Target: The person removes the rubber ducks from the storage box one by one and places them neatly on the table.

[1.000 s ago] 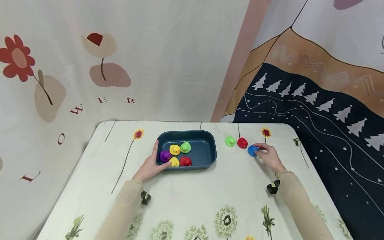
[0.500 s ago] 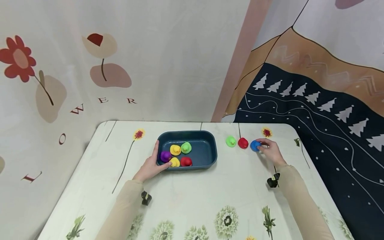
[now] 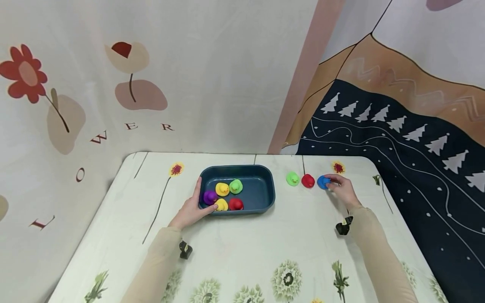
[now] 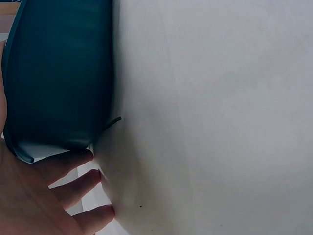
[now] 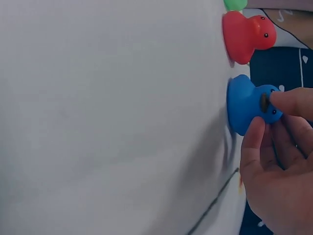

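In the head view a dark blue tray (image 3: 261, 198) stands on the table. My left hand (image 3: 191, 210) holds its left end, thumb along the front rim and fingers at the side. The tray contains a purple duck (image 3: 210, 197), a red duck (image 3: 236, 204), a green duck (image 3: 236, 186) and two yellow ducks (image 3: 222, 189). My right hand (image 3: 342, 191) pinches the head of a blue rubber duck (image 5: 240, 105) between thumb and finger. The duck is upright on the tabletop, or very nearly touching it. Left of it sit another red duck (image 3: 308, 181) and another green duck (image 3: 292, 179).
A white flower-printed cloth covers the table (image 3: 242, 240), whose back edge meets a patterned hanging cloth (image 3: 219, 84). At the right hangs dark fabric with tree shapes (image 3: 394, 160). A black wrist camera (image 3: 185, 250) is on each wrist.
My right hand has shifted the blue duck slightly right and back, widening its gap from the red duck outside the tray. The left hand and tray have stayed put.
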### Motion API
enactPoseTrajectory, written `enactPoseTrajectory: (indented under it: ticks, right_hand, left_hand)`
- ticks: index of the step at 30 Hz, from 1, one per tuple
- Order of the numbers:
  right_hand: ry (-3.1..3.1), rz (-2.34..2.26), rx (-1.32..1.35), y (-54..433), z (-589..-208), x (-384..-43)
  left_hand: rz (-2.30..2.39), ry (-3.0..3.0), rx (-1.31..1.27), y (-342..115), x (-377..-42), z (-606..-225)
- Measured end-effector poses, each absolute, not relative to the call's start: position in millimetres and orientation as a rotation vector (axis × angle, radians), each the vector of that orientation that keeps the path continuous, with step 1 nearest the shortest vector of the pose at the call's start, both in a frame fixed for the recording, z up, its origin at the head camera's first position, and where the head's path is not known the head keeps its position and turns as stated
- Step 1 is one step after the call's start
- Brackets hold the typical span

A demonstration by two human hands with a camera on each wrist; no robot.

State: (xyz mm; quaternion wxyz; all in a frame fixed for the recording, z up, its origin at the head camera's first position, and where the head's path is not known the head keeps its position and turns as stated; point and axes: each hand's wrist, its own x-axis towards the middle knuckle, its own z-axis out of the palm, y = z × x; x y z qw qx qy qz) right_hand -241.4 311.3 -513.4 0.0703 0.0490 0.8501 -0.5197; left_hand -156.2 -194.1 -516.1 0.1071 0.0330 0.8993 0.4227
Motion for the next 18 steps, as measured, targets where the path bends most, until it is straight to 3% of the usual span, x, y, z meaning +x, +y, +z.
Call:
enactPoseTrajectory:
  ticks: [18]
  right_hand:
    - [2.462,-1.685,0.179,315.6,-521.3,-237.7]
  left_hand:
    - [1.258,2.641,0.110,-194.0,-154.5,-515.4]
